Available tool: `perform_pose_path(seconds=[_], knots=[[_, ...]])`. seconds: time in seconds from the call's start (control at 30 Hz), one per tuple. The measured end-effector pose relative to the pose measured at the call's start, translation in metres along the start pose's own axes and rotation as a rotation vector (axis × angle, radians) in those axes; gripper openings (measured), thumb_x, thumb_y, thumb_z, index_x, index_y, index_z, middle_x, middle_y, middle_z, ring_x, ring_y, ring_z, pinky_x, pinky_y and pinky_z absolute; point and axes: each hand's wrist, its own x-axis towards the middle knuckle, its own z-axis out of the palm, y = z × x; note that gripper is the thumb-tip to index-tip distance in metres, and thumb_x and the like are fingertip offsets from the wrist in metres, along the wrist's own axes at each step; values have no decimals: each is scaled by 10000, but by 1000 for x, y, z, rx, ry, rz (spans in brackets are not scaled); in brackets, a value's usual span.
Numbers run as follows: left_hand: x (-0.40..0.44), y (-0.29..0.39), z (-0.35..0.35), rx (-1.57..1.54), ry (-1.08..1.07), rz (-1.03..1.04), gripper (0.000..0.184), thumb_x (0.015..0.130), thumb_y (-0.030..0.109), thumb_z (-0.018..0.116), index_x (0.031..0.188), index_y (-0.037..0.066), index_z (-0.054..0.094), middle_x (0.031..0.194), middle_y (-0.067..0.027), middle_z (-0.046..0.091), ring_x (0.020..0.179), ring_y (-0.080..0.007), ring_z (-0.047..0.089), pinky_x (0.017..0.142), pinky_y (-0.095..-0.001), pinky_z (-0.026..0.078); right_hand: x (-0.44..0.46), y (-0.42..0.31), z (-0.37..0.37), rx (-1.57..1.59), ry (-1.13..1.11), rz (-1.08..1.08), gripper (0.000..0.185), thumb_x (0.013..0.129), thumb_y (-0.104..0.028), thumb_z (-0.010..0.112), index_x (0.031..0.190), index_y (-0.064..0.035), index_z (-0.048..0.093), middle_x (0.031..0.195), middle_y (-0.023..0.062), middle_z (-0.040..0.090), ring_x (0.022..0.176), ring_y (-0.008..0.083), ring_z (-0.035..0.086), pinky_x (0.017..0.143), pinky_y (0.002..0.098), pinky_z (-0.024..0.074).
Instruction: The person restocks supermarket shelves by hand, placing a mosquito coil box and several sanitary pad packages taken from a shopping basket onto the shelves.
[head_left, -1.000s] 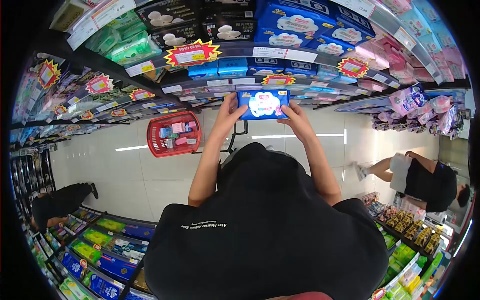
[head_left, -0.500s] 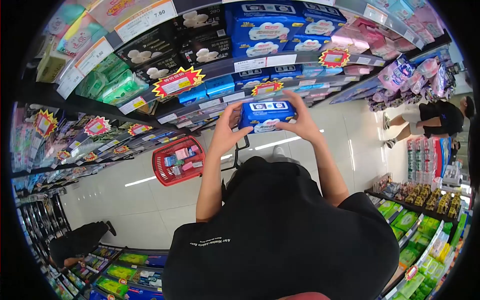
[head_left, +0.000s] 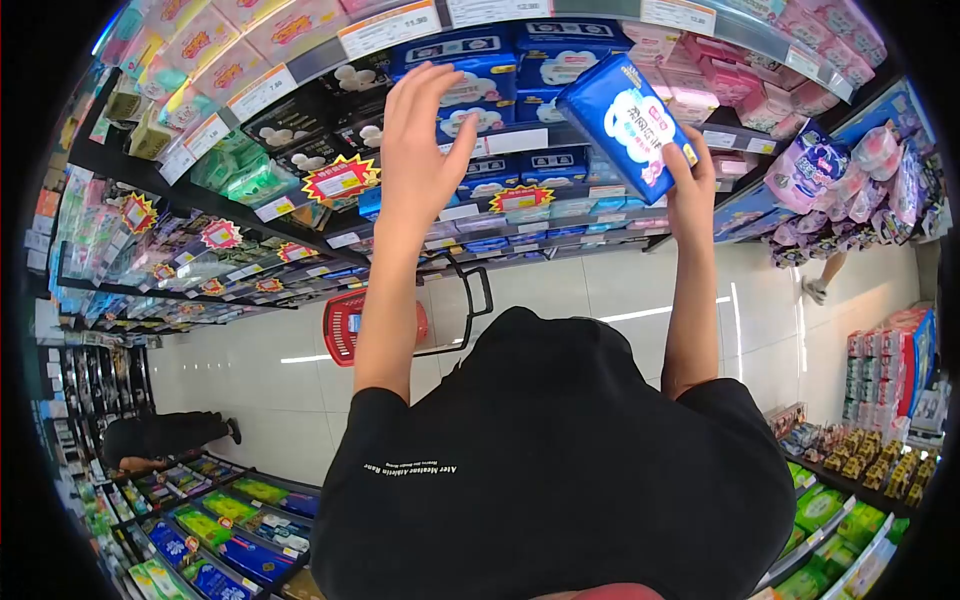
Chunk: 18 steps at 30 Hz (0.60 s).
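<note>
A blue pack (head_left: 625, 130) with a white cloud-shaped label is in my right hand (head_left: 690, 178), tilted, its lower right end between thumb and fingers. My left hand (head_left: 425, 135) is raised with fingers spread and holds nothing. It is in front of the shelf, nearest to blue packs (head_left: 470, 88) of similar design and black packs (head_left: 352, 80). Whether its fingertips touch the blue packs cannot be made out. More blue packs (head_left: 565, 66) stand behind the held one.
A red basket (head_left: 345, 330) with a black handle (head_left: 482, 290) is on the floor, partly behind my left forearm. Pink packs (head_left: 735, 78) fill the shelf's right part; bagged goods (head_left: 850, 185) hang farther right. A person (head_left: 170, 437) is at the far left, another person's leg (head_left: 825, 275) at right.
My left hand has let go of the blue pack and moved up to the shelf. My right hand has moved up and right, tilting the pack. The basket is now partly covered by my arm.
</note>
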Motion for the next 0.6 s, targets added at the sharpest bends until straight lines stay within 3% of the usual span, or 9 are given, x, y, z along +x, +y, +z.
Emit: perform_pose_path(seconds=[0.2, 0.23, 0.3, 0.37, 0.47, 0.5, 0.57, 0.6], knots=[[32, 7, 33, 424, -189, -48, 694, 770, 360, 767, 1307, 13, 497, 1391, -208, 430, 1289, -405, 391, 1078, -476, 335, 43, -24, -30, -8, -47, 57, 421, 890, -284, 707, 1198, -20, 595, 981, 59, 636, 783, 81, 631, 593, 225, 521], [40, 8, 37, 440, -286, -99, 733, 778, 413, 753, 1352, 45, 483, 1417, -203, 416, 1315, -401, 373, 1100, -502, 304, 48, -31, -31, -34, -50, 67, 430, 885, -306, 710, 1191, -24, 602, 968, 51, 636, 770, 78, 627, 568, 227, 510], [42, 0, 55, 561, -204, -5, 793, 780, 488, 730, 1407, 91, 452, 1444, -183, 409, 1349, -390, 346, 1129, -535, 249, 61, -38, -40, -102, -114, 134, 421, 877, -314, 716, 1178, -38, 614, 937, 41, 636, 760, 72, 622, 553, 220, 495], [42, -6, 65, 629, -259, -3, 824, 776, 531, 709, 1438, 131, 426, 1455, -153, 412, 1372, -351, 335, 1148, -556, 192, 71, -38, -48, -223, -208, 90, 403, 857, -300, 732, 1159, -57, 620, 898, 35, 641, 759, 77, 615, 561, 217, 482], [42, -8, 72, 674, -274, -27, 806, 775, 481, 720, 1431, 121, 421, 1423, -155, 436, 1346, -353, 362, 1133, -567, 213, 71, -43, -54, -378, -423, -19, 380, 841, -273, 744, 1137, -69, 621, 967, 47, 652, 803, 92, 617, 654, 237, 496], [44, -10, 74, 678, -269, -21, 794, 778, 459, 723, 1426, 115, 421, 1402, -160, 450, 1325, -363, 380, 1124, -570, 227, 68, -49, -57, -380, -483, 29, 404, 824, -274, 754, 1140, -58, 625, 1007, 64, 656, 867, 120, 625, 750, 266, 508], [50, -9, 79, 719, -293, -13, 762, 792, 435, 722, 1413, 103, 431, 1351, -179, 475, 1257, -388, 430, 1073, -570, 289, 70, -41, -63, -480, -525, -150, 437, 808, -276, 764, 1155, -49, 626, 1053, 87, 662, 950, 157, 624, 846, 296, 496], [53, -11, 82, 740, -298, -9, 757, 794, 434, 722, 1410, 102, 433, 1342, -182, 479, 1243, -391, 438, 1060, -569, 301, 70, -43, -67, -453, -577, -20, 468, 794, -279, 771, 1170, -44, 625, 1111, 99, 659, 1030, 181, 611, 920, 313, 470]])
